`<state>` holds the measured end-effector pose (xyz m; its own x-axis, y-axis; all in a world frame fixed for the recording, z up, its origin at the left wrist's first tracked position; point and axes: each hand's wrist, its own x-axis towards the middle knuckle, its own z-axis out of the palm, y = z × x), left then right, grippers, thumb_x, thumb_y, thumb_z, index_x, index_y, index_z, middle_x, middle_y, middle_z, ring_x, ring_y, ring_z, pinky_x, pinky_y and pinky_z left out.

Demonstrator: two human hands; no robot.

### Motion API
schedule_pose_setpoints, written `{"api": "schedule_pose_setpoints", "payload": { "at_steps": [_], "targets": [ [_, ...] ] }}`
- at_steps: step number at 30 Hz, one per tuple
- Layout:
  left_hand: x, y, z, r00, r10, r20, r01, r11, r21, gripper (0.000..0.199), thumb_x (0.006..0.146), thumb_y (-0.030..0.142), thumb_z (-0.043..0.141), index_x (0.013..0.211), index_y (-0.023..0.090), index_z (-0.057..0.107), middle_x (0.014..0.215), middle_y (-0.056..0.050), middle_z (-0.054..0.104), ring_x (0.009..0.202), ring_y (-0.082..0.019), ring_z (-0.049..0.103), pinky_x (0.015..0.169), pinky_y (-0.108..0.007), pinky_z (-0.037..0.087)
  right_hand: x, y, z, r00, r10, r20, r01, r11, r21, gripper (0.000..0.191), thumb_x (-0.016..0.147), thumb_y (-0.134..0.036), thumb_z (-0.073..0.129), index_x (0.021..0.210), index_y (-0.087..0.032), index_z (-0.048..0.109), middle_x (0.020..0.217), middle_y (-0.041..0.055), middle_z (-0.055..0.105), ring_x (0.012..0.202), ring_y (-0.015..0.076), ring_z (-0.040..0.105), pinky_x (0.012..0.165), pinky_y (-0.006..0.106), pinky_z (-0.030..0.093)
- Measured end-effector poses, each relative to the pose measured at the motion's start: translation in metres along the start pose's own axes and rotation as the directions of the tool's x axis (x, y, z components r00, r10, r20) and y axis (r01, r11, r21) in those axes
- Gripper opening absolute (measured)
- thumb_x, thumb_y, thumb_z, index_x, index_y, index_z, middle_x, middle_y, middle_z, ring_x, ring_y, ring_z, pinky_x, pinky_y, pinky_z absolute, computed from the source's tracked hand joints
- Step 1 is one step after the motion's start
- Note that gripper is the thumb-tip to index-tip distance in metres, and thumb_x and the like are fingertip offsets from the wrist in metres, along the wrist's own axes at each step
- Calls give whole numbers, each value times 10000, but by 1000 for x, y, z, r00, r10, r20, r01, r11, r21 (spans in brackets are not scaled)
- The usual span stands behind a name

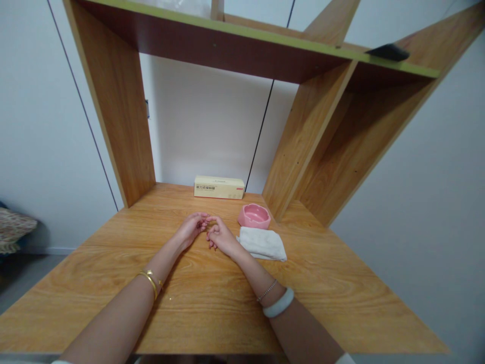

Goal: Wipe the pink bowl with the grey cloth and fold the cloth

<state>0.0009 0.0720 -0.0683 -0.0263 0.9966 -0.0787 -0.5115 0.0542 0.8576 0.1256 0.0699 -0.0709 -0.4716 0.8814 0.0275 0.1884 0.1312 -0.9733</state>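
Observation:
Over the middle of the wooden desk, my left hand point(191, 228) and my right hand point(222, 237) meet at the fingertips. The left fingers are loosely bent, with nothing seen in them. On the right, the index finger reaches toward the left fingertips while the others hang apart and slightly curled; that hand holds nothing visible. A folded white cloth point(262, 243) lies just right of my right hand. Behind the cloth sits a pink faceted bowl point(254, 216). Farther back, a long cream box point(219, 187) with printed lettering rests near the wall.
The wooden desk point(212, 313) has an upright panel point(117, 101) at the left and a divider point(310, 136) at the right. A shelf point(227, 43) spans above, with a dark object point(389, 52) on its right part. Patterned fabric point(15, 227) shows at far left.

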Motion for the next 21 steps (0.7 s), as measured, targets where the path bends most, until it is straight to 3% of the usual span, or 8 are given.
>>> {"api": "schedule_pose_setpoints", "payload": {
  "at_steps": [21],
  "targets": [
    [3, -1, -2, 1000, -24, 9, 24, 1000, -1, 115, 661, 29, 522, 697, 119, 582, 574, 16, 560, 485, -52, 486, 506, -162, 382, 0, -1, 0, 1000, 1, -1, -1, 1000, 15, 422, 606, -49, 375, 982, -239, 369, 585, -111, 450, 365, 41, 457, 325, 114, 322]
  ]
}}
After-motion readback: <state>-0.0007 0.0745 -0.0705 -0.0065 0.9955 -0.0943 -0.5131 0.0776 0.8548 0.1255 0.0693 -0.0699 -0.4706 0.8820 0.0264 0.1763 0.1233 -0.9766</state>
